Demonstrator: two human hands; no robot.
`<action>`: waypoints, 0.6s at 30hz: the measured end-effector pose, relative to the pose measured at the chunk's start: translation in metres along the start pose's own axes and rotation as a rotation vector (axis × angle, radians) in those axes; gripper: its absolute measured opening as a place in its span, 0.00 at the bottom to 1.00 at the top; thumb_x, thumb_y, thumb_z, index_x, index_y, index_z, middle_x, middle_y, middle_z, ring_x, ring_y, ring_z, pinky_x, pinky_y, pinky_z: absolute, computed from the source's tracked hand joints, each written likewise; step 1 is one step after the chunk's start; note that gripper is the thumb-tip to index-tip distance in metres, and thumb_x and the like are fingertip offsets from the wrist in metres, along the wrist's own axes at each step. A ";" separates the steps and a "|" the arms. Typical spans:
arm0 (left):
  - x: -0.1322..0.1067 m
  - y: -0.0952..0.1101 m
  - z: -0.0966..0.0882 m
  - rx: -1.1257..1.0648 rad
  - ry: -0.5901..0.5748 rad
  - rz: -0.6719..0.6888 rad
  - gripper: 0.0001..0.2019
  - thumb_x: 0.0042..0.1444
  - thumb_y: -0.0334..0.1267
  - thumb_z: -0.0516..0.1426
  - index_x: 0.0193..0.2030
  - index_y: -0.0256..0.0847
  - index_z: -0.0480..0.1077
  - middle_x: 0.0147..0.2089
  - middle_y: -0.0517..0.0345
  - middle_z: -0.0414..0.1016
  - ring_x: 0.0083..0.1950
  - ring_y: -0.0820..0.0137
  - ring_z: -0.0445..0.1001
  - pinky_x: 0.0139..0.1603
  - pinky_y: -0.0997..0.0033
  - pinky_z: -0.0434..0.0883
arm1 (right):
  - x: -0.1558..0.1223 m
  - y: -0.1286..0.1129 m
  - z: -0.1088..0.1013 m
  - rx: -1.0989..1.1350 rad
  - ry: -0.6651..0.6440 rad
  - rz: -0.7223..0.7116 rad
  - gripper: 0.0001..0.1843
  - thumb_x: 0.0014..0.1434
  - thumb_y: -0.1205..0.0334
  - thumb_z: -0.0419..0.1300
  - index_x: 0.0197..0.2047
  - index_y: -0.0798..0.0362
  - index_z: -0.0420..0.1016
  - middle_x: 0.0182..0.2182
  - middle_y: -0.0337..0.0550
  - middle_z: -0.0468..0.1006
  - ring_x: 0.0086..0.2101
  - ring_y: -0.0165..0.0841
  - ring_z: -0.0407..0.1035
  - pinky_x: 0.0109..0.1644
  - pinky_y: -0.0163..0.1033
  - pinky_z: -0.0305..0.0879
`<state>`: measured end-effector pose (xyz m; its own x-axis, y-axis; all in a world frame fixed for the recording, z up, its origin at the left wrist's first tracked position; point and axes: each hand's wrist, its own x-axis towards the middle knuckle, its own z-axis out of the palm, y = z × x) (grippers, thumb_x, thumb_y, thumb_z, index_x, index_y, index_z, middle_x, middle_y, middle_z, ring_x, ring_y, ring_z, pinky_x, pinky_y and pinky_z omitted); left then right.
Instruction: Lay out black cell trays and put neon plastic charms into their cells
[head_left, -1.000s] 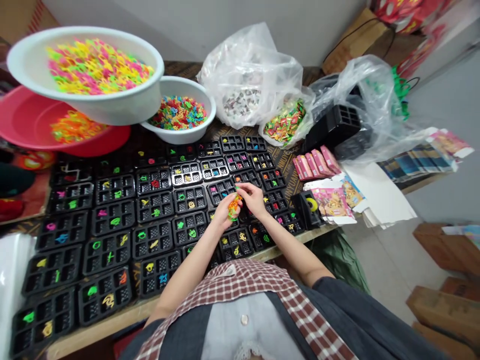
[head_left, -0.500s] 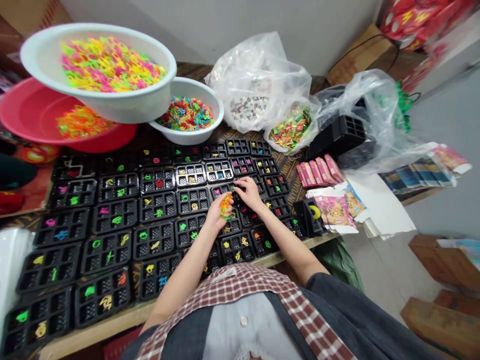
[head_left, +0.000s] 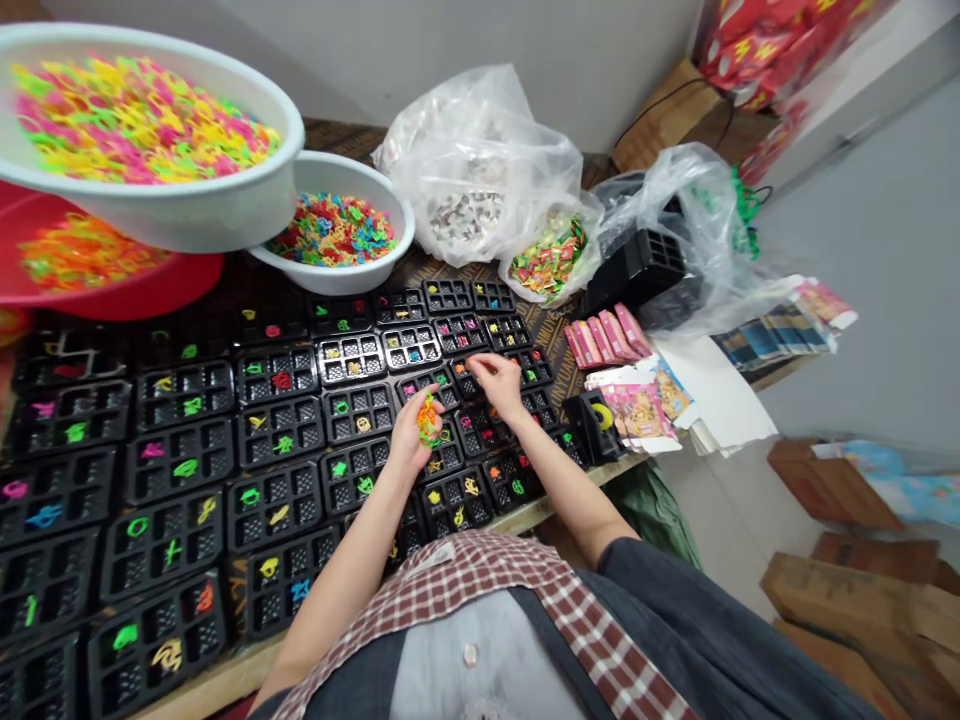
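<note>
My left hand [head_left: 411,434] is curled around a small bunch of coloured plastic pieces [head_left: 427,417], orange, green and yellow. It hovers over the black compartment trays [head_left: 277,432] that cover the table in rows. My right hand [head_left: 496,379] reaches a little further out, fingers bent down in a pinch over one tray [head_left: 471,376] in the middle right. Whatever is between those fingertips is too small to make out. Most trays hold one or two coloured pieces in their cells.
A large white basin [head_left: 150,205] of bright pieces, a smaller white bowl [head_left: 330,265] and a red basin [head_left: 135,290] stand at the back left. Clear plastic bags [head_left: 480,150] sit behind the trays. Pink packets [head_left: 600,340] and printed cards [head_left: 637,410] lie right. Cardboard boxes [head_left: 847,590] are on the floor.
My right hand has moved away from the left hand and further out over the trays. The left hand keeps its bunch. My view has shifted slightly to the right.
</note>
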<state>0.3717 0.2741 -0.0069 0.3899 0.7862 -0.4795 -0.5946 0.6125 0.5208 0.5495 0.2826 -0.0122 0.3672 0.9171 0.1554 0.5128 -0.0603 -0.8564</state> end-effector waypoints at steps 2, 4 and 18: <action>0.000 0.001 0.001 0.002 0.018 0.005 0.13 0.52 0.42 0.62 0.39 0.34 0.73 0.22 0.61 0.71 0.14 0.82 0.61 0.12 0.84 0.50 | 0.019 0.010 -0.012 -0.289 0.079 -0.042 0.09 0.59 0.62 0.60 0.33 0.53 0.81 0.35 0.48 0.80 0.42 0.40 0.70 0.53 0.49 0.66; -0.001 0.002 0.001 0.006 0.021 -0.012 0.12 0.52 0.42 0.62 0.37 0.33 0.73 0.22 0.61 0.71 0.13 0.82 0.60 0.12 0.84 0.49 | 0.029 0.017 -0.018 -0.463 0.065 -0.046 0.09 0.58 0.66 0.60 0.31 0.53 0.82 0.36 0.50 0.78 0.44 0.42 0.68 0.53 0.52 0.65; -0.006 0.001 0.011 0.023 -0.079 -0.217 0.22 0.60 0.54 0.54 0.26 0.35 0.66 0.17 0.60 0.68 0.09 0.80 0.58 0.08 0.82 0.49 | -0.034 -0.038 0.007 0.206 -0.444 -0.101 0.11 0.56 0.58 0.62 0.40 0.51 0.83 0.40 0.43 0.83 0.42 0.36 0.77 0.51 0.42 0.71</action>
<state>0.3761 0.2707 0.0045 0.5615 0.6389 -0.5259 -0.4747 0.7692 0.4277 0.5122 0.2567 0.0116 -0.0648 0.9963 0.0565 0.3487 0.0757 -0.9342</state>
